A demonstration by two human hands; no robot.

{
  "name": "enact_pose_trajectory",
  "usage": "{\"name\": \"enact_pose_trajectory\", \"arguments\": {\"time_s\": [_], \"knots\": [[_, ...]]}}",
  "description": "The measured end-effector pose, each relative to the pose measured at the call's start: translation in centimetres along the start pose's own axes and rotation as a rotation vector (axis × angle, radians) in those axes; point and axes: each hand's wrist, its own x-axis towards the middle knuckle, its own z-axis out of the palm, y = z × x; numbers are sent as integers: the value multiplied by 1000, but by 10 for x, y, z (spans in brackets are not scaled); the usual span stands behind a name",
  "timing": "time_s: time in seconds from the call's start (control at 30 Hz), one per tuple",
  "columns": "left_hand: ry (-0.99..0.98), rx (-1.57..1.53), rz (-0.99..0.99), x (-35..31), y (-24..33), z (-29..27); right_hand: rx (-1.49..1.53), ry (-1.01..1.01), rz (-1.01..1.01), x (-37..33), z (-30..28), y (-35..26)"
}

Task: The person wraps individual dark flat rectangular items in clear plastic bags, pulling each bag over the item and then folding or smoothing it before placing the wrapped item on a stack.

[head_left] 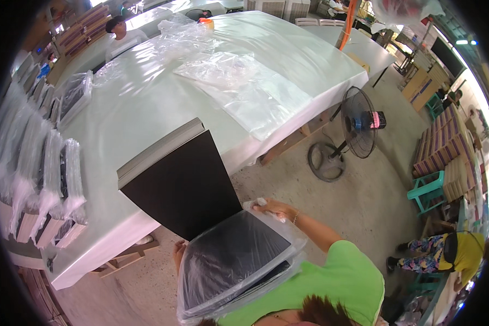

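Note:
A flat black stack in a clear plastic bag [233, 261] leans against my chest, the plastic loose along its edges. My right hand [277, 208] is closed on a bunched corner of that plastic bag. On the opposite side my left hand [178, 252] grips the bag's edge, its fingers partly hidden. Directly beyond, a thick stack of black boards [182, 182] with pale layered edges rests on the near edge of the white-covered table [146, 108]. Its lower edge meets the top of the bagged stack; whether it goes inside the plastic I cannot tell.
Several plastic-wrapped stacks [51, 179] stand along the table's left side. Loose clear plastic sheets [244, 87] and an orange tape roll [205, 23] lie farther back. A standing fan [359, 122], a green stool [426, 191] and a person in yellow [467, 255] are to the right. Another person [122, 41] sits beyond the table.

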Motion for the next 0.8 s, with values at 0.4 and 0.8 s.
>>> {"name": "enact_pose_trajectory", "arguments": {"time_s": [0.4,0.8], "knots": [[-479,188,460,-50,286,91,-286,-50,-784,-60,99,-235],[-794,35,260,-56,301,111,-479,151,-942,-55,134,-245]]}}
